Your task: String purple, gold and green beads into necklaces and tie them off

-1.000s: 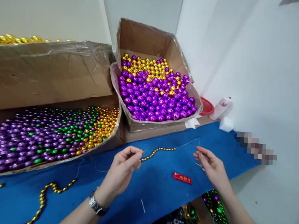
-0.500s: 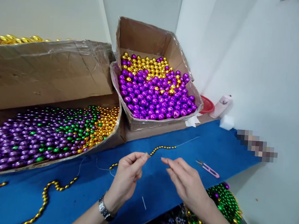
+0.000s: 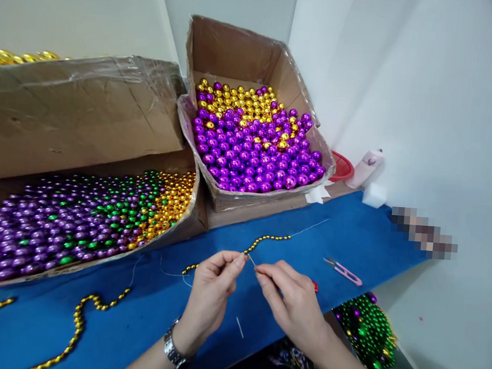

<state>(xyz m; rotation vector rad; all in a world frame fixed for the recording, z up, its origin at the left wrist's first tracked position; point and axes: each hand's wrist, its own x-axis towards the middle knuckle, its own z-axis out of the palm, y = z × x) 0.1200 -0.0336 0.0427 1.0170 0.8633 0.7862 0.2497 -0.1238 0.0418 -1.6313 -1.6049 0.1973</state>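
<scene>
Strand [image 3: 252,260] bridges left grip [image 3: 214,292] and right grip [image 3: 295,301], both pinching it; I'd guess light, slippery, best held beside either grip.

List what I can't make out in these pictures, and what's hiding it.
All in the head view:
Small bright red item: only a sliver shows beside the bare right hand, which hides the rest.
Thin pale thread-like piece pinched by that hand: too fine to tell thread from needle.
Long string of shiny gold beads, lower left: near end cut off by the bottom edge.
Pixelated patch, right: blurred out.
</scene>
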